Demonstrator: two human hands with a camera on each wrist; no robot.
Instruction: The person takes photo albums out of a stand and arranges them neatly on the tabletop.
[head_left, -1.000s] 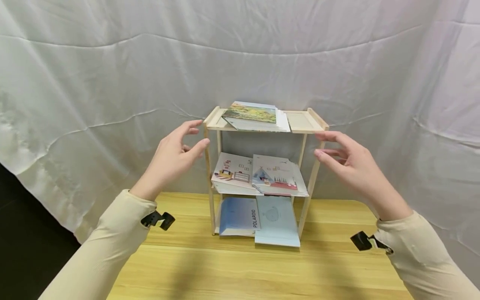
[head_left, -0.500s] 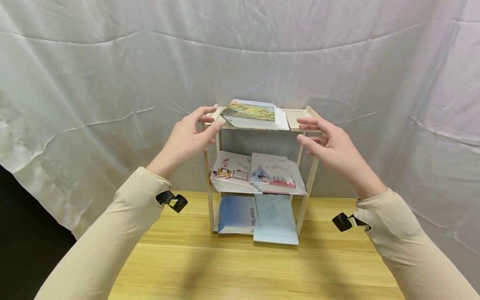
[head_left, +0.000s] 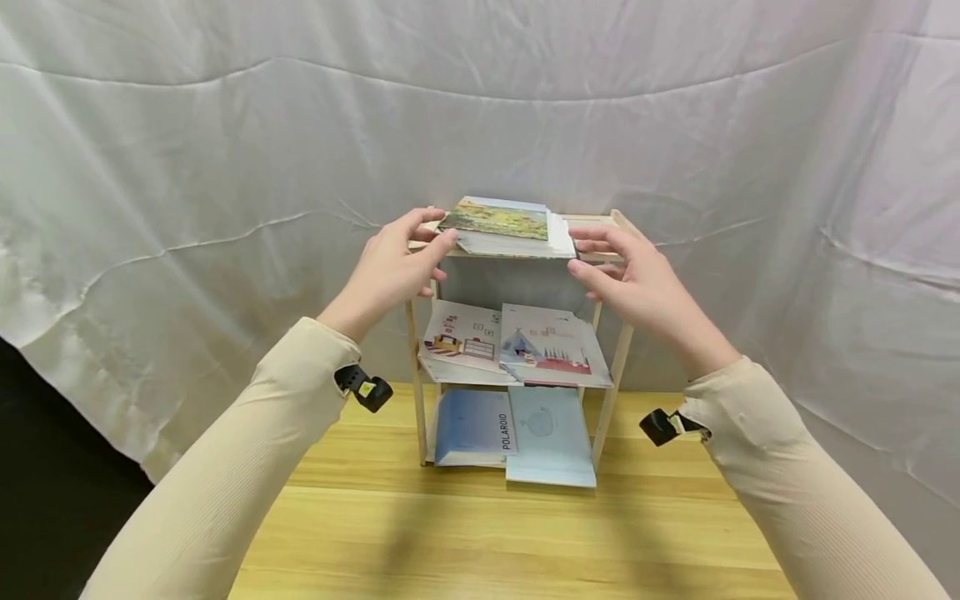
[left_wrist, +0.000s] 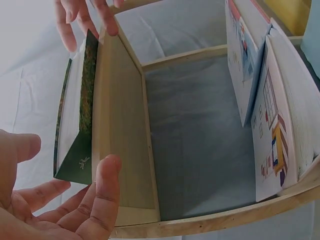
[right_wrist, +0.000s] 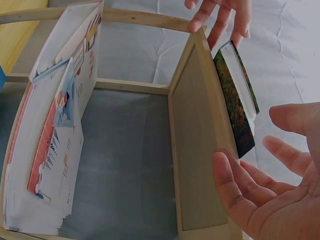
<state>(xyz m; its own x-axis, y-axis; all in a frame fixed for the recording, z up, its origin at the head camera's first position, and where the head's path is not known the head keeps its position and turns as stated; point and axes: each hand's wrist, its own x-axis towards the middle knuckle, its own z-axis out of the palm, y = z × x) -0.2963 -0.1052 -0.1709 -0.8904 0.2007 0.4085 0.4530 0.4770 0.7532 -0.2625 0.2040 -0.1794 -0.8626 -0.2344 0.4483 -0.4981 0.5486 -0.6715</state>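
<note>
A hardcover book [head_left: 501, 225] with a landscape picture cover lies flat on the top board of a small wooden shelf rack [head_left: 619, 367]. My left hand [head_left: 386, 271] is at the book's left side, thumb and fingers spread apart. On the other side stands my right hand [head_left: 633, 275], with its fingertips close to the book's right edge. In the left wrist view the green spine of the book [left_wrist: 75, 155] is just above the left fingers. The right wrist view has the right fingers beside the book [right_wrist: 235, 95]. Whether any fingertip touches it, I cannot tell.
On the middle board lie two stacks of illustrated books, a left stack [head_left: 461, 337] and a right stack [head_left: 555, 342]. The bottom board bears a blue POLAROID book [head_left: 474, 425] and a pale blue book [head_left: 551, 437] that overhangs the front. A grey curtain [head_left: 675, 125] hangs behind the wooden table [head_left: 487, 542].
Both hands have moved inward from outside the rack's sides to the two ends of the top book. The books and the rack have stayed in place; the view shifted slightly.
</note>
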